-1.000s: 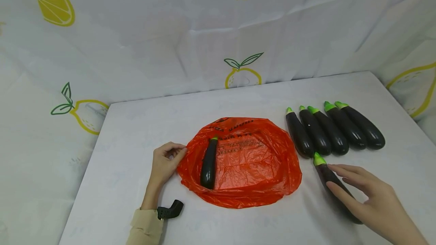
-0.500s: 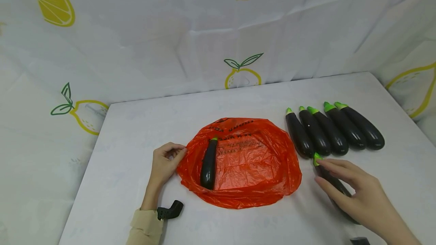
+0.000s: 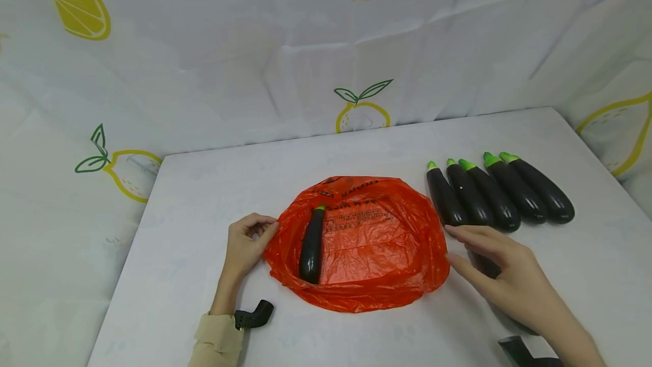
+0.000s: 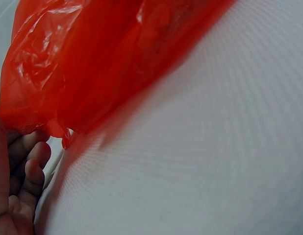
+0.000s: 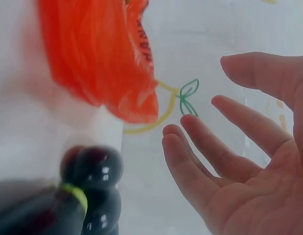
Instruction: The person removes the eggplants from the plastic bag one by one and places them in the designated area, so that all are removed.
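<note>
A red plastic bag (image 3: 356,299) lies spread with its mouth up, and one dark eggplant (image 3: 312,248) with a green tip rests inside at its left. My left hand (image 3: 248,244) pinches the bag's left rim between thumb and fingers; in the left wrist view its curled fingers (image 4: 34,169) show beside the red plastic. Fingers apart and holding nothing, my right hand (image 3: 501,271) hovers at the bag's right rim. It covers much of a loose eggplant (image 3: 484,264) below it, whose green tip is hidden in the head view. The right wrist view shows that eggplant (image 5: 34,215) under the spread fingers.
Several eggplants (image 3: 515,190) lie side by side at the right, green tips toward the back. A black wrist device (image 3: 256,315) is on the left wrist, another (image 3: 524,350) near the right. White sheeting with lemon drawings (image 3: 363,116) stands behind the white table (image 3: 214,180).
My right hand has moved left from over the loose eggplant to the bag's right rim. The left hand keeps its place on the bag, and the eggplants lie as before.
</note>
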Demonstrator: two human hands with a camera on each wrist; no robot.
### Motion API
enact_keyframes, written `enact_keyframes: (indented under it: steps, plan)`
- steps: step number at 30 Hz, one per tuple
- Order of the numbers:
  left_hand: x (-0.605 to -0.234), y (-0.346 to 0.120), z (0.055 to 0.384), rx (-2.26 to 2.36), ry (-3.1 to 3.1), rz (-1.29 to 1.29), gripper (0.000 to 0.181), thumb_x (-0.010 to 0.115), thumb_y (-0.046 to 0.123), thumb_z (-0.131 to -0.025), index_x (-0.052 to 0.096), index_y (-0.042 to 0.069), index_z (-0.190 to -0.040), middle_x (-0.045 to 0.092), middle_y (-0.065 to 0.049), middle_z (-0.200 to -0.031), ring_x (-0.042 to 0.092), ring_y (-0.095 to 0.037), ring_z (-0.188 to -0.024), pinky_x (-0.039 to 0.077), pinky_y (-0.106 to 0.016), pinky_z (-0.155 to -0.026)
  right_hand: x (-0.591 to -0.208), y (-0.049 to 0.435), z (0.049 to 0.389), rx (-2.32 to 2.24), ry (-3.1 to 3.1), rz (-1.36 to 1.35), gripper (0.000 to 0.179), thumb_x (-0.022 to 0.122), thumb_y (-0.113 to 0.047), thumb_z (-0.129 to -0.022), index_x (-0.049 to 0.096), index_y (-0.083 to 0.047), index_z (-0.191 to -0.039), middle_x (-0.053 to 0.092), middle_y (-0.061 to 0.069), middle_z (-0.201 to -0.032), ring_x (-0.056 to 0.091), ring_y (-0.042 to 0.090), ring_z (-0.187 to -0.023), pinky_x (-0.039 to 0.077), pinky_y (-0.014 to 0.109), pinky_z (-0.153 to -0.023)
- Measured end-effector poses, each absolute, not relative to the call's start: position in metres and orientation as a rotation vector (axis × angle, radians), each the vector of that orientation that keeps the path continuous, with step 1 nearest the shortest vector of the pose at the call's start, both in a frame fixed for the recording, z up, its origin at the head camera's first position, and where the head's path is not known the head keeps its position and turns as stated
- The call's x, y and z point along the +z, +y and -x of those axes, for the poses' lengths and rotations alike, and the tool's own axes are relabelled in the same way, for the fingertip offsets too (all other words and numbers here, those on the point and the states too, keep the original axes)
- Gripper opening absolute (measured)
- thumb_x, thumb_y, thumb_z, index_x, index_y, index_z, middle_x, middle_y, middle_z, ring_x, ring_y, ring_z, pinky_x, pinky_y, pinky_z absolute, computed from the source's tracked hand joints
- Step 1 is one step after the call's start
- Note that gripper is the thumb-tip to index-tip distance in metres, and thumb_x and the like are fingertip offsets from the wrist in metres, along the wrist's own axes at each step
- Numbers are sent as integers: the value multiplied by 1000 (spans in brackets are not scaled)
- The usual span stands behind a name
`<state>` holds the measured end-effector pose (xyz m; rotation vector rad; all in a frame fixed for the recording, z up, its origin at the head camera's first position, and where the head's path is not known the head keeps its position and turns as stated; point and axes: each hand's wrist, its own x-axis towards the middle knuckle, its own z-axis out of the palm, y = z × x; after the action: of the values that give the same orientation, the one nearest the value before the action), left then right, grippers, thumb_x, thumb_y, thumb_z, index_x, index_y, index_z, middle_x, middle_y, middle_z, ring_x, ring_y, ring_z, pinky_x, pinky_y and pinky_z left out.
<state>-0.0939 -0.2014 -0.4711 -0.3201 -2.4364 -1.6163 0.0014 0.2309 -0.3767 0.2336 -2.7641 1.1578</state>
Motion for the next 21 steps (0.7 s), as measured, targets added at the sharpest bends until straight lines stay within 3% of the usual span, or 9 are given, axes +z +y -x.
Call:
enact_keyframes:
  steps: [2, 5, 9, 12, 21]
  plan:
    - [-471, -202, 94, -1618, -2437, 320, 7, 73, 4, -91, 78, 5, -96, 71, -11, -80, 56, -6, -72, 49, -16, -66, -374, 226, 1, 1172, -2752, -258, 53, 88, -8, -77, 72, -14, -127, 72, 11, -121, 51, -19, -103, 47, 1, -78]
    - [-472, -202, 94, -1616, -2437, 318, 7, 73, 4, -91, 78, 5, -95, 71, -10, -80, 56, -6, -72, 49, -16, -66, -371, 217, 4, 1212, -2753, -275, 50, 86, -9, -80, 72, -13, -128, 72, 10, -122, 64, 1, -103, 53, 7, -78]
    - [-472, -202, 95, -1624, -2431, 310, 8, 74, 3, -90, 79, 7, -94, 71, -8, -79, 56, -7, -71, 49, -17, -66, -370, 205, 8, 1273, -2768, -299, 48, 84, -10, -83, 70, -11, -129, 72, 10, -123, 68, 26, -108, 63, 30, -81]
    - [-472, -201, 95, -1624, -2427, 318, 8, 73, 2, -90, 79, 7, -94, 71, -8, -79, 56, -7, -71, 49, -17, -66, -371, 196, 12, 1317, -2756, -345, 49, 83, -9, -83, 70, -8, -130, 71, 12, -122, 68, 30, -109, 63, 44, -81]
    - [-473, -201, 95, -1625, -2419, 324, 8, 73, 2, -90, 78, 6, -94, 71, -9, -79, 56, -8, -71, 49, -17, -66, -369, 170, 23, 1429, -2733, -420, 46, 82, -12, -86, 70, -9, -130, 73, 12, -124, 70, 32, -110, 62, 43, -85]
